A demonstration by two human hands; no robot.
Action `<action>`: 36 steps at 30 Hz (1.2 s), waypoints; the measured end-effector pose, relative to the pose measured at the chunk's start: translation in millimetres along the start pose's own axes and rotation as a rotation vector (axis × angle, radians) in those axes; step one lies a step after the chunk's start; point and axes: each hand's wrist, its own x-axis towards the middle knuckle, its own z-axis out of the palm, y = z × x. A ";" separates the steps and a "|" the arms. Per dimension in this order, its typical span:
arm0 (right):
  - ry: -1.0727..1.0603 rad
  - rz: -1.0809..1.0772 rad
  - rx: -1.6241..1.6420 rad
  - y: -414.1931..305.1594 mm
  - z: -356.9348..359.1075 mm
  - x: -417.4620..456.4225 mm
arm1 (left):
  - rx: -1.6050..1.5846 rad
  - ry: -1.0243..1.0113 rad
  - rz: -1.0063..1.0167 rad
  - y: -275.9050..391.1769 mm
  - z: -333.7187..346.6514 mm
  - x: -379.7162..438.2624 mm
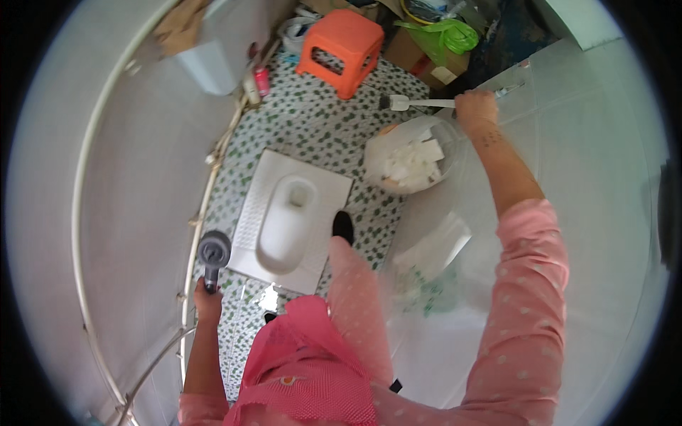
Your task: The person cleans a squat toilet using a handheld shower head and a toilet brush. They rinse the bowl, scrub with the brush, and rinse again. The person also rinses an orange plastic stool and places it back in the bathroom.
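Note:
My left hand (208,301) grips the handle of a grey shower head (214,250), held just left of the white ceramic squat toilet (248,234). At the upper right, my right hand (477,111) is closed round the white handle of a toilet brush (398,103), whose dark end points left above the tiled floor. Below the brush is a waste bin (453,144) with a pale liner, holding crumpled white paper (410,162). The squat toilet's basin looks bare, with its drain opening towards the top.
An orange plastic stool (341,48) stands beyond the toilet, near a cardboard box (399,53) under a green plastic bag (453,37). A pink bottle (261,81) is by the left wall. White pipes (202,213) and a hose (154,362) run along that wall.

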 end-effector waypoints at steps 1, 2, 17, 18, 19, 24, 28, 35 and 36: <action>-0.048 0.010 -0.014 10.7 22.1 31.3 | 0.103 -0.010 -0.008 12.6 16.6 4.0; -0.076 -0.009 -0.028 27.6 42.2 59.4 | 0.141 0.020 -0.023 28.6 31.8 4.1; -0.240 -0.087 -0.128 188.2 200.4 249.9 | -0.029 -0.055 -0.224 200.9 120.1 48.8; -0.285 -0.073 -0.101 193.4 202.3 253.6 | -0.013 -0.047 -0.210 204.8 120.2 50.8; -0.327 -0.060 -0.076 199.0 200.9 254.9 | 0.000 -0.038 -0.196 207.5 122.1 52.0; -0.404 -0.049 -0.057 208.1 215.6 266.7 | 0.071 -0.053 -0.206 198.4 122.5 58.6; -0.481 -0.021 -0.080 214.8 231.0 270.2 | 0.000 -0.092 -0.208 208.2 126.1 63.4; -0.485 -0.028 -0.041 215.6 259.7 268.4 | 0.108 -0.139 -0.174 245.1 134.3 65.3; -0.423 -0.040 0.008 214.4 259.2 267.1 | 0.098 -0.114 -0.172 243.6 137.3 64.5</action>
